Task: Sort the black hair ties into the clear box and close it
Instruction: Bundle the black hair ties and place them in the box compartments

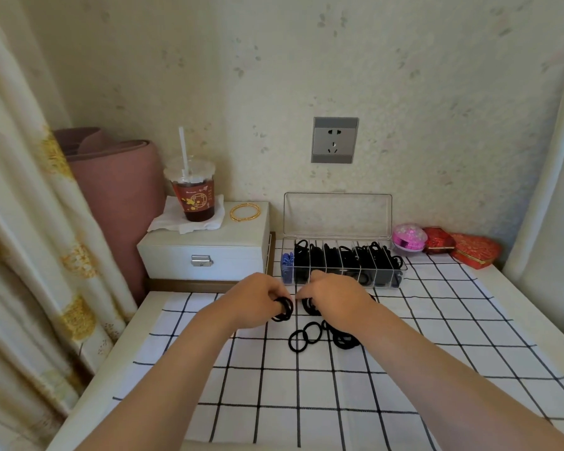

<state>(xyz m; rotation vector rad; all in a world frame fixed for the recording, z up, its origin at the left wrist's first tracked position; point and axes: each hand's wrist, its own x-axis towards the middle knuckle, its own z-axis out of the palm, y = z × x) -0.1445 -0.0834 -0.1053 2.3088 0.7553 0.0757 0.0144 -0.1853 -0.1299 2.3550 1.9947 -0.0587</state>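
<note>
Your left hand [258,297] pinches a small bundle of black hair ties [284,309]; your right hand [334,296] closes on more from the loose pile [323,336] on the table [469,320] at frame centre. The clear box [342,265], lid up, sits just beyond both hands, its long axis left-to-right; your right hand looks nearer.

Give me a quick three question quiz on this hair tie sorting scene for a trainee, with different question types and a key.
1. True or false: the clear box has its lid shut.
2. Which hand holds a bunch of black hair ties? A left hand B neither
3. Fill in: loose ties lie on the ____ cloth.

Key: 1 false, the lid stands open. 2 A. 3 checked.
</note>
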